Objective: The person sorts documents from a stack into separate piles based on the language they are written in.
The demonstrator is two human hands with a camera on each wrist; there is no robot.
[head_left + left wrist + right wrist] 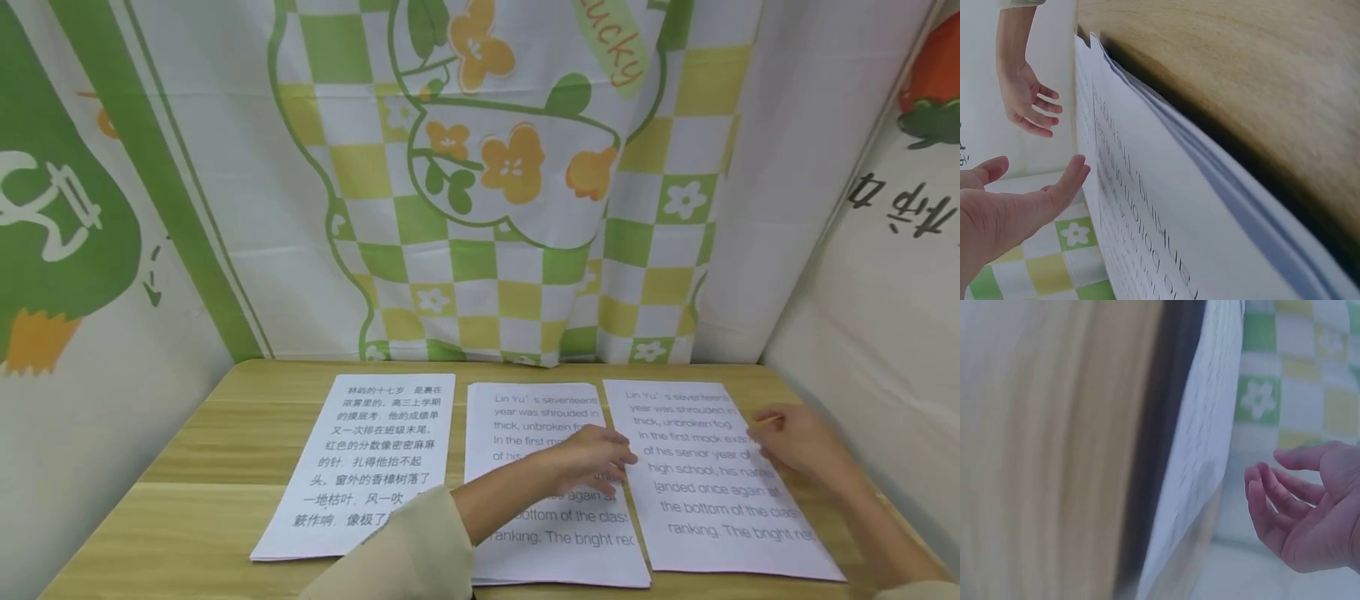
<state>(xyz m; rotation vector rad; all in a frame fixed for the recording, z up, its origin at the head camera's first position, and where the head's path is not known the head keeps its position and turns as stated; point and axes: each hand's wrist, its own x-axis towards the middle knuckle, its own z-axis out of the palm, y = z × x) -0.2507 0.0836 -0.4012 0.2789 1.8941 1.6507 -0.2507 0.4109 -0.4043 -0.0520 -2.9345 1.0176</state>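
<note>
Over the middle stack of English-printed paper (555, 560), my left hand (596, 458) reaches right with relaxed fingers. Its fingertips come near the left edge of the right-hand English-printed paper (720, 500). In the left wrist view the left hand (1016, 215) shows spread thumb and fingers, holding nothing. My right hand (798, 440) is by the right edge of that right-hand paper; I cannot tell whether it touches. The right wrist view shows the right hand (1316, 519) with loosely bent fingers, thumb apart, and nothing held.
A stack of Chinese-printed paper (375, 433) lies at the left of the wooden table (172, 475). Behind the table hangs a green and yellow checked curtain (472, 275). White printed cloth (870, 308) closes off the right side.
</note>
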